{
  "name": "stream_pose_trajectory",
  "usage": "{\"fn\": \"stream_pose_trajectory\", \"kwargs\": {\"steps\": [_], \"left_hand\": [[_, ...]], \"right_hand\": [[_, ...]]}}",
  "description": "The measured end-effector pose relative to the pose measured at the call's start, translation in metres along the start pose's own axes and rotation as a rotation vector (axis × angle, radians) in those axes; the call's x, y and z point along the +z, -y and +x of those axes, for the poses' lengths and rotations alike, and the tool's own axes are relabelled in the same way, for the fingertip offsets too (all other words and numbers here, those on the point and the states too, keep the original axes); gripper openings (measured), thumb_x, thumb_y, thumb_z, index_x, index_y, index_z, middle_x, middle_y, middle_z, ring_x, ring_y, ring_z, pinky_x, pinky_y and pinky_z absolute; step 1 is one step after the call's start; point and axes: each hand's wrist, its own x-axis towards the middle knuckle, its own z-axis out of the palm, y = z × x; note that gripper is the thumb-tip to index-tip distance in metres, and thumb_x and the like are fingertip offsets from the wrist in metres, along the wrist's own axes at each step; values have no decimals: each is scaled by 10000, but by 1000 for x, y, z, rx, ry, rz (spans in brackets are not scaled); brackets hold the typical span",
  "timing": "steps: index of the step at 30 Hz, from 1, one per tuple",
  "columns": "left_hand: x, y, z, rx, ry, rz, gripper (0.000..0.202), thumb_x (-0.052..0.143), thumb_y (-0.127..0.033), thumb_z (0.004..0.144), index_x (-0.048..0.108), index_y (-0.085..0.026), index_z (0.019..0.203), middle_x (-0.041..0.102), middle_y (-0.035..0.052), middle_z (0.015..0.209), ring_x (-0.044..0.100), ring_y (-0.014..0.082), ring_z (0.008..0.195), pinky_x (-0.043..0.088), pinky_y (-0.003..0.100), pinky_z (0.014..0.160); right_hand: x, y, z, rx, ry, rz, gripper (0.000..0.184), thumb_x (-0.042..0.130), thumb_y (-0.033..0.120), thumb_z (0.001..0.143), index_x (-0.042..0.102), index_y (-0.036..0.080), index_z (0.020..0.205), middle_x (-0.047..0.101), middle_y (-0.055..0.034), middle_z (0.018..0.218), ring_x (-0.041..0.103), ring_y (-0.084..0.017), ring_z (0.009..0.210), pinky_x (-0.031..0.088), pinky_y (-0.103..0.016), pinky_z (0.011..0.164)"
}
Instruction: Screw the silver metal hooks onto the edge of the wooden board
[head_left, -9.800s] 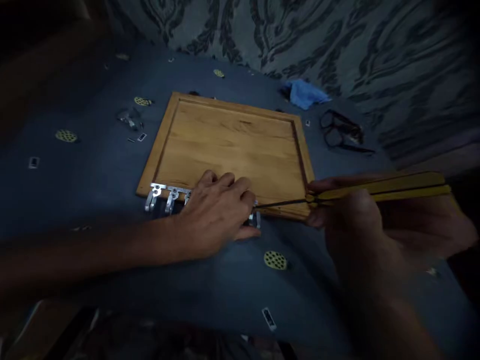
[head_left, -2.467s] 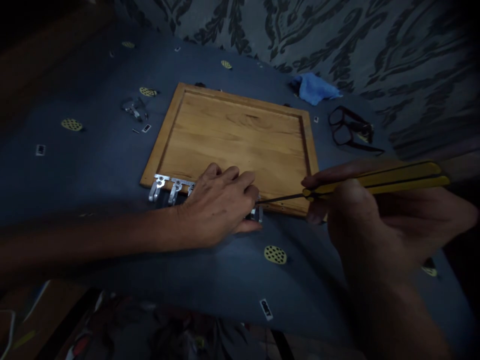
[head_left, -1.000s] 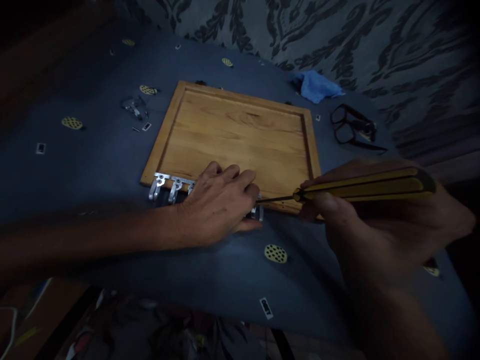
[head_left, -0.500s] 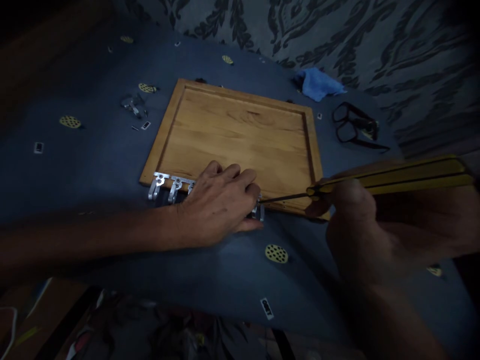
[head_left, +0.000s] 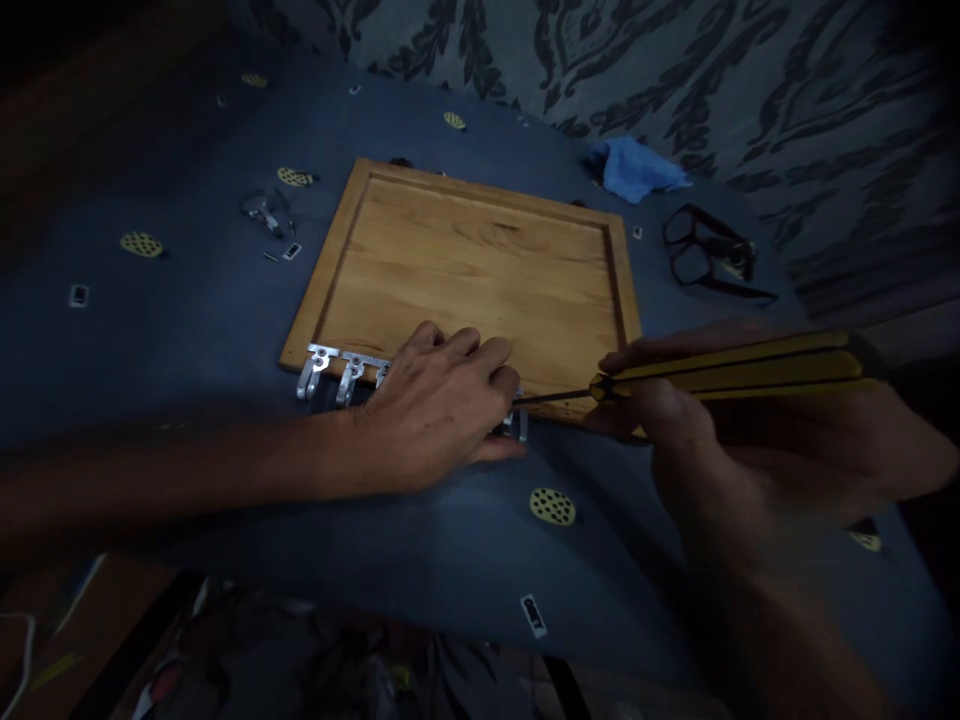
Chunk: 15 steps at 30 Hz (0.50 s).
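Note:
A wooden panel (head_left: 480,270) with a raised frame lies flat on the blue cloth. Along its near edge runs a metal hook rail (head_left: 319,365), with several silver hooks hanging over the side. My left hand (head_left: 442,410) is curled over the rail's right part, thumb below the edge, and hides several of the hooks. In my right hand (head_left: 705,430) is a screwdriver (head_left: 727,370) with a yellow and black handle, held nearly level. Its thin shaft points left to the rail's right end, where the tip disappears beside my left fingers.
Left of the panel lie a loose metal hook piece (head_left: 264,212) and a small screw (head_left: 271,257). Black-framed glasses (head_left: 694,245) and a crumpled blue cloth (head_left: 637,168) rest at the right rear. A patterned cloth (head_left: 675,60) rises behind.
My right hand and the screwdriver have moved left, towards my left hand, and the handle's angle has shifted slightly. My left hand and the panel have stayed put.

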Motion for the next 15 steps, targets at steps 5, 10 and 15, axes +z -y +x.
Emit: {"fn": "stream_pose_trajectory", "kwargs": {"steps": [5,10,15], "left_hand": [[0,0,0,7,-12,4,507,642,-618,957,711,-124,1044,673,113,1031,613,287,1012,359,383,785],[1,1,0,6,2,5,504,641,-616,958,705,-127,1058,668,110,1042,616,291,1026,361,387,795],[1,1,0,0,-1,4,523,634,-629,956,705,-124,1072,674,109,1052,618,289,1027,364,388,796]], "right_hand": [[-5,0,4,-17,116,176,246,804,195,853,817,338,1053,805,-11,999,765,-212,773,663,-354,611],[-7,-1,6,-49,130,135,263,794,197,858,822,377,1046,810,5,980,673,-165,551,598,-353,481],[-1,5,4,-5,-5,20,105,798,321,828,786,422,806,731,9,768,674,-279,621,523,-474,518]]}}
